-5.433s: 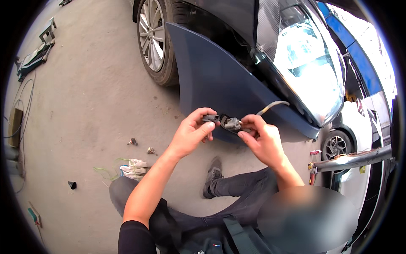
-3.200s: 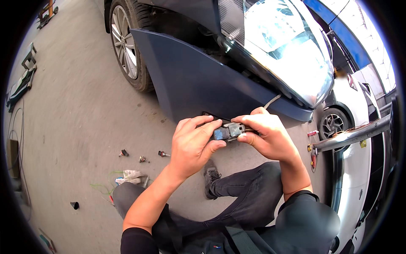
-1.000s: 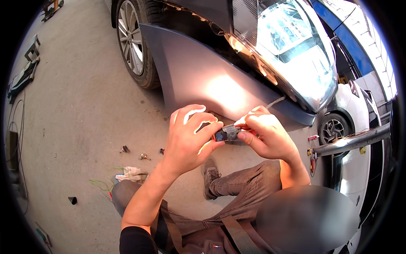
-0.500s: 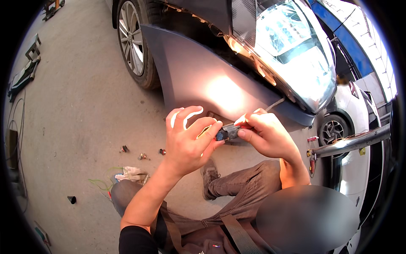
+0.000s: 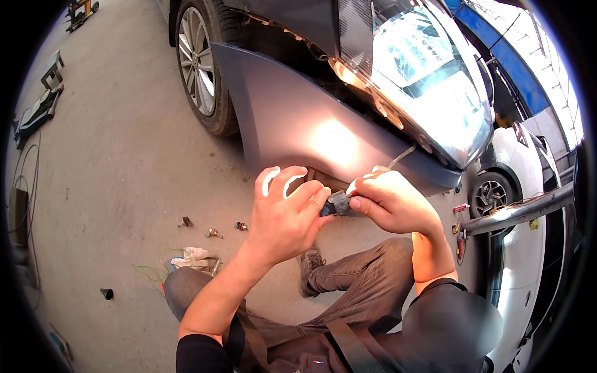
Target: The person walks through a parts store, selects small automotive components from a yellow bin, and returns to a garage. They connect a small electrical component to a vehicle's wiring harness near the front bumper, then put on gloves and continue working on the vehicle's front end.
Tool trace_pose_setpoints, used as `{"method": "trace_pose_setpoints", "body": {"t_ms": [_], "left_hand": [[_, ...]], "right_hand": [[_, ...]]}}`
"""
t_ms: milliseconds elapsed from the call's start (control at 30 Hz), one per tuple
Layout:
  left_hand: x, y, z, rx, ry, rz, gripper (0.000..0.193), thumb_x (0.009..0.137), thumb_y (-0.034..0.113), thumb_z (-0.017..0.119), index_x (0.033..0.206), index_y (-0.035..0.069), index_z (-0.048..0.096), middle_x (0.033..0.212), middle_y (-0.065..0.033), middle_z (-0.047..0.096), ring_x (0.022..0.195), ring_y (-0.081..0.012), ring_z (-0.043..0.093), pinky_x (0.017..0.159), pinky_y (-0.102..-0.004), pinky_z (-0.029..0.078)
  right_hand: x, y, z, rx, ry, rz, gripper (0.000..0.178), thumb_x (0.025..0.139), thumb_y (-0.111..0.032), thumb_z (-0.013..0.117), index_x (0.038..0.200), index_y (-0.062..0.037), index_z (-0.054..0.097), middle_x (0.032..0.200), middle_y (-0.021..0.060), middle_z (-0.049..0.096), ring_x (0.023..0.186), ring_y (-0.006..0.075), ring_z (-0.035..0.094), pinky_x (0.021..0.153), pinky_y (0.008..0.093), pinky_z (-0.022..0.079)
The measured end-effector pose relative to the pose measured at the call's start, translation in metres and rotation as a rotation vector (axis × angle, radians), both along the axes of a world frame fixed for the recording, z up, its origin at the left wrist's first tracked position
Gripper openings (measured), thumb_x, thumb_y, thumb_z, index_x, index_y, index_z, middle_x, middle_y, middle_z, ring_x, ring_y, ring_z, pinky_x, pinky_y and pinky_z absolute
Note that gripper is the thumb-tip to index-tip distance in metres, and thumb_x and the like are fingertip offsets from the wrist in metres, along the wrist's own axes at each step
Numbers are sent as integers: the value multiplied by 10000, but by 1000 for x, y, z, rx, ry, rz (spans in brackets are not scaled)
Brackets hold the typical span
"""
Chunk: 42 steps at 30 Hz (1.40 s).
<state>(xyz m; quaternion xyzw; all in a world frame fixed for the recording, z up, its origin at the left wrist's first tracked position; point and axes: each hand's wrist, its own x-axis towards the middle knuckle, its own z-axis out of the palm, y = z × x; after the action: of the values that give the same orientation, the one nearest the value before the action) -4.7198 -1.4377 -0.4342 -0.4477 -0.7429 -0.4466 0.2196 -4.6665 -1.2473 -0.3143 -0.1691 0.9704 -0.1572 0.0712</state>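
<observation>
In front of a detached-looking dark car bumper (image 5: 280, 105), my two hands meet over a small grey electrical connector (image 5: 339, 202). My left hand (image 5: 280, 217) pinches its darker, bluish end between thumb and index finger, the other fingers curled upward and apart. At the grey end, my right hand (image 5: 398, 202) is closed with thumb and fingers; a bit of red shows beside its fingertips. The fingers cover part of the connector. A thin pale rod or tube (image 5: 403, 156) rises behind my right hand toward the bumper.
A headlight (image 5: 426, 68) and front wheel (image 5: 199, 62) stand beyond the bumper. Several small parts, such as a bulb-like piece (image 5: 214, 233), lie on the floor near a pale cloth (image 5: 194, 257) and black cone (image 5: 107, 293). A metal pipe (image 5: 528, 210) crosses before a white car (image 5: 519, 248).
Both hands keep their grip on the connector. My left hand has shifted slightly right and down, and the connector has moved a little with it.
</observation>
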Motion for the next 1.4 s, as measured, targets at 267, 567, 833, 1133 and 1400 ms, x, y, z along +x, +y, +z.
{"method": "trace_pose_setpoints", "body": {"t_ms": [267,567,833,1133,1400], "left_hand": [[-6,-1,-10,138,63,88,365,631,308,783,916,105,682,981,-5,639,1081,-272,508,899,-474,367],[-5,-2,-10,154,118,78,361,670,289,758,954,73,695,973,-23,669,993,-250,555,850,-458,408],[-4,4,-10,248,101,51,302,702,217,738,918,11,695,941,-53,681,897,-231,608,799,-407,462],[-10,13,-22,319,45,19,287,691,176,749,906,1,676,914,-73,672,879,-263,610,793,-405,478],[-13,11,-22,296,-13,-7,296,672,130,756,928,11,667,927,-80,665,892,-276,602,771,-391,490]], "right_hand": [[1,0,0,-63,25,-76,138,843,-161,618,828,-25,605,644,150,571,622,350,569,617,396,450],[3,2,-2,-22,53,-54,145,865,-162,600,812,-30,571,632,139,545,603,350,545,634,394,434],[1,0,0,6,52,-7,167,857,-137,603,768,-18,528,619,150,525,605,362,539,601,401,421],[1,-7,-4,144,98,-50,148,821,-128,644,811,-10,555,661,159,563,667,367,578,680,424,443],[-4,-9,-3,61,269,53,280,760,-141,711,986,-13,604,777,121,619,741,302,612,656,370,483]]}}
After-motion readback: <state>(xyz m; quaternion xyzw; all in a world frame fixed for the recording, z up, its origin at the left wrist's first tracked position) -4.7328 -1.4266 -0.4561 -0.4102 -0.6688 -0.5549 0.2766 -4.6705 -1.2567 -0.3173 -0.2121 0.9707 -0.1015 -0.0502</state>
